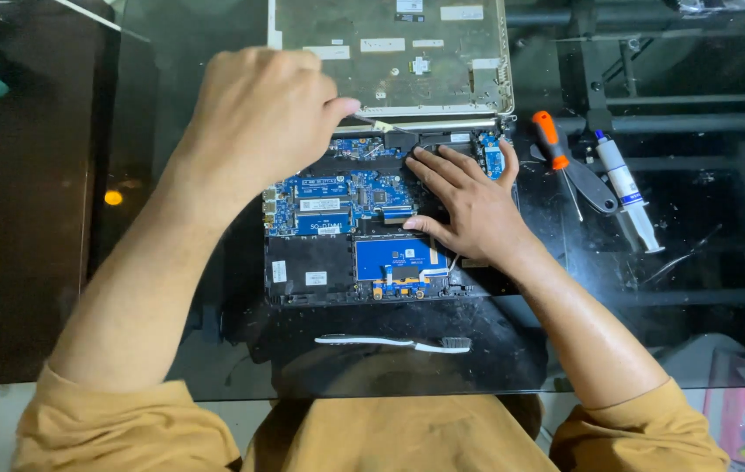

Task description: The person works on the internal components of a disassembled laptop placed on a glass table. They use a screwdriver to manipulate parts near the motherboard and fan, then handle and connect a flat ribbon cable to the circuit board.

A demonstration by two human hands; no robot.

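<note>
Your left hand [259,114] pinched a thin tool [381,125] over the laptop [329,262]; your right hand [469,205] lay spread on it, with a screwdriver [556,149], syringe [626,188] and toothbrush [394,343] nearby.

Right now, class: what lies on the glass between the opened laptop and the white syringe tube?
In the head view, an orange-handled screwdriver lies between the laptop and the syringe tube.

An opened laptop [364,218] lies flat mid-desk, blue circuit boards bared; a thin tool [377,122] rests tilted at its far edge.
</note>
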